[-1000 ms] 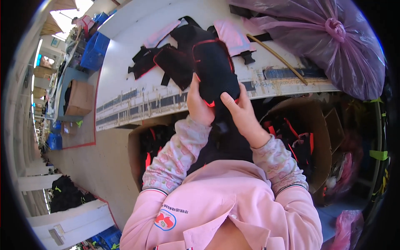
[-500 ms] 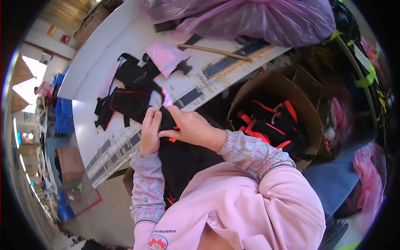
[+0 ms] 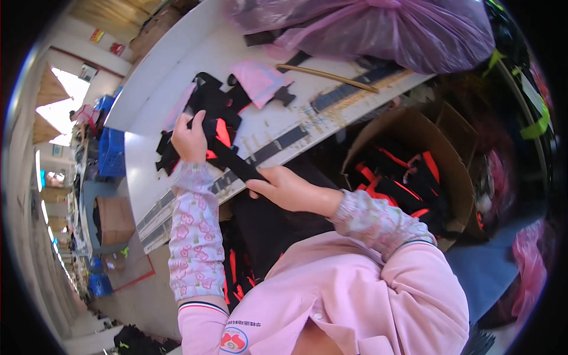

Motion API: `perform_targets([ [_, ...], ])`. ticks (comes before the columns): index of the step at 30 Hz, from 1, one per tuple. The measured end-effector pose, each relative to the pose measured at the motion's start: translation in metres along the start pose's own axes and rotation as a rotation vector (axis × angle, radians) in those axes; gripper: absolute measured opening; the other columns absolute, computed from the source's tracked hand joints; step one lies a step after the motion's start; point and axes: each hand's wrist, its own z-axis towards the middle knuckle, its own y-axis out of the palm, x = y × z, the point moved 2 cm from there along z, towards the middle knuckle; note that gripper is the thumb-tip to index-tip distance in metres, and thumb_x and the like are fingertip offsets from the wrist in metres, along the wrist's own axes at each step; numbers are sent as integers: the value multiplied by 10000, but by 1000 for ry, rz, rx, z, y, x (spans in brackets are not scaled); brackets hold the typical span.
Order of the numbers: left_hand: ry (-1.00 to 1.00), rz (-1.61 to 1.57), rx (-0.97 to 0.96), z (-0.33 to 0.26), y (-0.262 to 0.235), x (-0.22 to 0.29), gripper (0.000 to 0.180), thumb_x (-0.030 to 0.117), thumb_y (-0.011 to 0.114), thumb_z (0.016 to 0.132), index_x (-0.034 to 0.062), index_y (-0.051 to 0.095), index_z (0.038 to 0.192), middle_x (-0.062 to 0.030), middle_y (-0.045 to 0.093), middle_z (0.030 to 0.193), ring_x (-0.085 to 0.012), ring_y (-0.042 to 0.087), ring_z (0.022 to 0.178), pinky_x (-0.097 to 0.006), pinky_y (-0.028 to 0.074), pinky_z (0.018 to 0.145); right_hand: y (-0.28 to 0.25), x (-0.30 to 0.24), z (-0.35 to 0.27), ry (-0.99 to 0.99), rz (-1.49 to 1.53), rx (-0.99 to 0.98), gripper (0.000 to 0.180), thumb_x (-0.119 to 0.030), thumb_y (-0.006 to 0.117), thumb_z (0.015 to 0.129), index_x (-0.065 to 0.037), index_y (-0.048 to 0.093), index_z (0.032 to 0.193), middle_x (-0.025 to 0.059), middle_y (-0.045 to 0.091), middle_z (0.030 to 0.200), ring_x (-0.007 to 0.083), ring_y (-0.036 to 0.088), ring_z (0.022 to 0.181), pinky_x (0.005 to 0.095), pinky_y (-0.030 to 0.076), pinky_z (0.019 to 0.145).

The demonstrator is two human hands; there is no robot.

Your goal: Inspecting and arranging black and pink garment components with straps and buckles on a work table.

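Black-and-red fabric piece (image 3: 222, 142) lies on the white table (image 3: 148, 100), stretched between both hands. The left hand (image 3: 190, 139) is closed on its upper end; the right hand (image 3: 284, 188) pinches its lower end at the table's near edge. Beyond the piece lie pink cloth (image 3: 258, 80), a wooden stick (image 3: 328, 76) and a purple bag (image 3: 384, 29); a cardboard box (image 3: 414, 171) stands right of it.

The scene is viewed from a single head-worn fisheye camera, aimed steeply down over the person's chest. The white table (image 3: 177, 83) is seen tilted across the far left, a cardboard box (image 3: 455, 171) near right. Edges are bent toward the rim.
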Motion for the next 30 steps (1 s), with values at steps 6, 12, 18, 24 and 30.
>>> perform_targets([
  [6,-74,-14,-44,26,35,9,370,309,694,783,16,529,629,-165,524,592,-327,505,542,-384,408,537,-23,-28,-42,41,29,18,328,-266,523,915,-13,588,716,46,518,591,119,458,566,298,394,552],
  [12,-62,77,3,47,88,23,358,329,562,845,14,560,676,-202,589,707,-409,582,685,-467,439,614,-54,-44,-98,-173,-236,-52,270,-234,544,918,-18,589,761,20,543,652,75,483,628,264,407,566],
  [18,-1,-174,-337,64,88,35,389,355,586,865,6,587,695,-136,588,638,-248,552,593,-330,437,594,-92,-3,-202,329,-210,97,255,-215,598,866,10,611,747,91,508,573,133,517,581,292,410,545],
  [24,-204,-370,-635,23,62,-52,355,361,668,819,38,561,921,-42,565,721,-139,547,695,-279,449,678,-163,63,-357,469,-1464,-54,270,-251,697,747,-25,643,884,184,601,892,317,610,837,395,483,657],
  [30,-187,247,-781,-116,50,-92,649,504,700,689,170,514,1214,-234,345,1383,-427,390,1221,-493,324,1013,-158,99,-245,542,-918,-68,372,-226,653,763,-8,596,1060,228,600,1022,374,576,949,436,470,814],
])
